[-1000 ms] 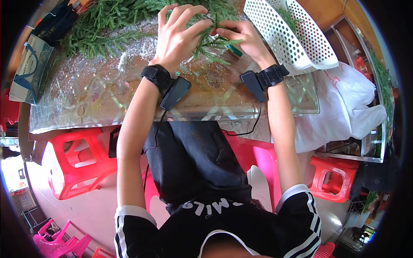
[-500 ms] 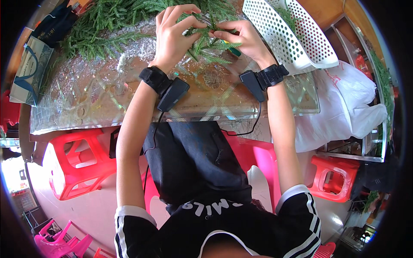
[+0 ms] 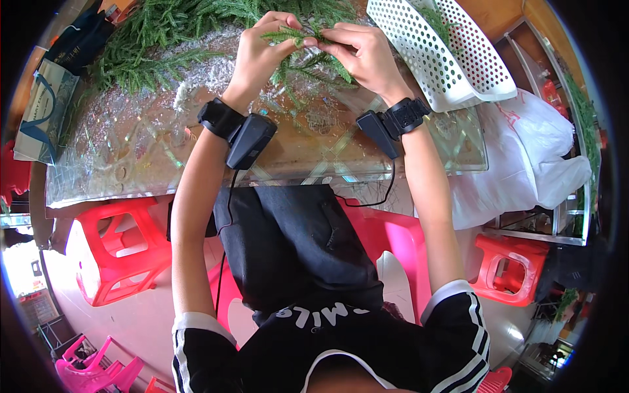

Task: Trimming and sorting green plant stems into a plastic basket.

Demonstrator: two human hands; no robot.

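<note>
Between both hands, above the table, is a green artificial pine sprig (image 3: 313, 65) with its needles fanning out below my fingers. My left hand (image 3: 267, 49) pinches it from the left, thumb pointing toward the sprig's middle. From the right, my right hand (image 3: 365, 52) grips the same sprig with thumb and bent fingers, its fingertips close to those of the left. Exactly what lies between the fingertips is partly hidden by needles. A black strap with a dark box is on each wrist.
A heap of green pine branches (image 3: 154, 46) lies at the table's back left, with white flakes (image 3: 196, 78) around it. A white perforated basket (image 3: 452, 59) stands at right, above a white plastic bag (image 3: 517, 157). Red stools (image 3: 118, 249) flank me.
My left hand has turned, its fingers curling in around the sprig, and its wrist has shifted slightly left. My right hand has closed in over the sprig, its fingers now more bent.
</note>
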